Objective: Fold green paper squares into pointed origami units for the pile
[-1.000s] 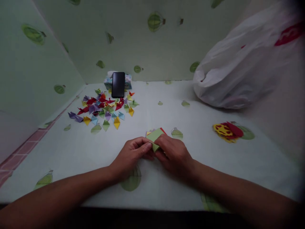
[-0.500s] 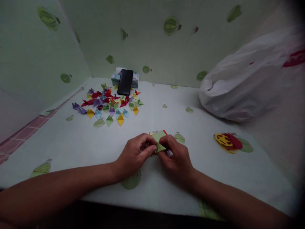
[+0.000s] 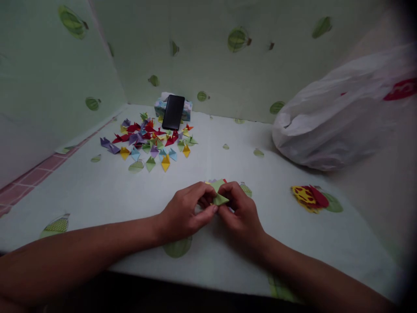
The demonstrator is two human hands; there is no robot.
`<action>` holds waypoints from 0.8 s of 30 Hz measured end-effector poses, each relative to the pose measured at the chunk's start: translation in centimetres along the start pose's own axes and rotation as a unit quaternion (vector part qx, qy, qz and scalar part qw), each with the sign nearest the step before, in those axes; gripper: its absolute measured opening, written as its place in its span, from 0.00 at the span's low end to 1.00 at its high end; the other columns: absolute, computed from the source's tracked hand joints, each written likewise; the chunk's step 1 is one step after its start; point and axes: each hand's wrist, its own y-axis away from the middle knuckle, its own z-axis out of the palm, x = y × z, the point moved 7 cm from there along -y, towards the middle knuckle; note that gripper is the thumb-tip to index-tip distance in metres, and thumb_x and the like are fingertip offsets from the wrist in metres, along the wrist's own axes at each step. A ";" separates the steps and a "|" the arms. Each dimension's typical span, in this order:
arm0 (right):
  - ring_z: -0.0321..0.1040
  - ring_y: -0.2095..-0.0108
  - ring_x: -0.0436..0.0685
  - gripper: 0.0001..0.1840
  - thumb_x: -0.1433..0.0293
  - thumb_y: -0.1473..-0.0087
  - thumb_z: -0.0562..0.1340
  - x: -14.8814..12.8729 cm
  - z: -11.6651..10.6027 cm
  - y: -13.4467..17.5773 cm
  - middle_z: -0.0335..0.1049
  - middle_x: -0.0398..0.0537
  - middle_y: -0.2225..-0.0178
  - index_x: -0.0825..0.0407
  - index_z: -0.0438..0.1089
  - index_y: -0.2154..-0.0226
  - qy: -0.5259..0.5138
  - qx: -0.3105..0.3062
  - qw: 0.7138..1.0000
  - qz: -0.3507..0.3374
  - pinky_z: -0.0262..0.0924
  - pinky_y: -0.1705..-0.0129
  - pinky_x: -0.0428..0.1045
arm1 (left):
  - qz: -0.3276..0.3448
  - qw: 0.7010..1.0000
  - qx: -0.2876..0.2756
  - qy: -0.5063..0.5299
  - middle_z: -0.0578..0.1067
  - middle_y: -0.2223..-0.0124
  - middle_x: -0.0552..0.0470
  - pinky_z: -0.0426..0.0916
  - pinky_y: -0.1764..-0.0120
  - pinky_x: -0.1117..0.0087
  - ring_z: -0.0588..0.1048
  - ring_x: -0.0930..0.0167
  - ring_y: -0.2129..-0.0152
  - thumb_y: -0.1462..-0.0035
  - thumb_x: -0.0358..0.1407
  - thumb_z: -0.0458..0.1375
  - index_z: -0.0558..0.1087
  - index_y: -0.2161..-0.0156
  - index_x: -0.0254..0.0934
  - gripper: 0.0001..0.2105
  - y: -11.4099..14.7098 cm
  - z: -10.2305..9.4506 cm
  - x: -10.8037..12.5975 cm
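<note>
Between my two hands, a small folded piece of green paper (image 3: 220, 199) is held near the front middle of the table. My left hand (image 3: 189, 208) pinches its left side with thumb and fingers. From the right, my right hand (image 3: 240, 213) grips the other side, fingers curled. Just behind and beneath lies a stack of coloured paper squares (image 3: 217, 185), green on top with red, yellow and purple edges peeking out; my hands hide most of it.
Folded paper pieces (image 3: 143, 141) in many colours lie heaped at the back left. A black phone (image 3: 173, 112) leans on a tissue box (image 3: 186, 111) behind them. To the right are yellow and red cut-outs (image 3: 309, 198) and a white plastic bag (image 3: 325, 126).
My left thumb has shifted slightly down along the green paper, whose folded flap now shows more between my hands. The whole view has shifted slightly.
</note>
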 end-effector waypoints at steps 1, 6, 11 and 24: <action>0.57 0.77 0.47 0.10 0.80 0.53 0.56 0.0 0.0 0.0 0.59 0.38 0.74 0.49 0.58 0.68 -0.015 -0.002 1.000 0.011 0.54 0.76 0.44 | 0.016 1.000 -0.003 -0.016 0.72 0.63 0.51 0.72 0.63 0.70 0.74 0.72 0.68 0.43 0.30 0.57 0.66 0.59 0.37 0.06 0.0 0.0 0.2; 0.60 0.75 0.48 0.11 0.80 0.53 0.56 0.4 0.1 0.0 0.61 0.38 0.74 0.49 0.58 0.69 -0.054 -0.008 0.997 0.052 0.54 0.75 0.45 | 0.062 0.993 0.000 -0.103 0.72 0.63 0.50 0.71 0.63 0.68 0.73 0.70 0.68 0.46 0.27 0.57 0.64 0.58 0.37 0.10 0.1 0.3 0.5; 0.59 0.75 0.49 0.11 0.80 0.53 0.56 0.5 0.3 0.0 0.61 0.38 0.73 0.50 0.59 0.68 -0.053 -0.011 0.997 0.049 0.55 0.74 0.45 | 0.071 0.987 0.023 -0.141 0.72 0.66 0.51 0.70 0.66 0.69 0.73 0.71 0.71 0.46 0.24 0.53 0.64 0.60 0.37 0.09 0.3 0.2 1.0; 0.54 0.76 0.48 0.12 0.81 0.52 0.57 -0.7 -0.3 0.5 0.57 0.37 0.74 0.49 0.57 0.70 0.033 0.068 0.997 -0.019 0.53 0.74 0.46 | 0.079 0.974 0.089 -0.194 0.76 0.68 0.49 0.71 0.69 0.69 0.76 0.70 0.73 0.42 0.26 0.51 0.65 0.63 0.37 0.05 0.4 -0.2 1.1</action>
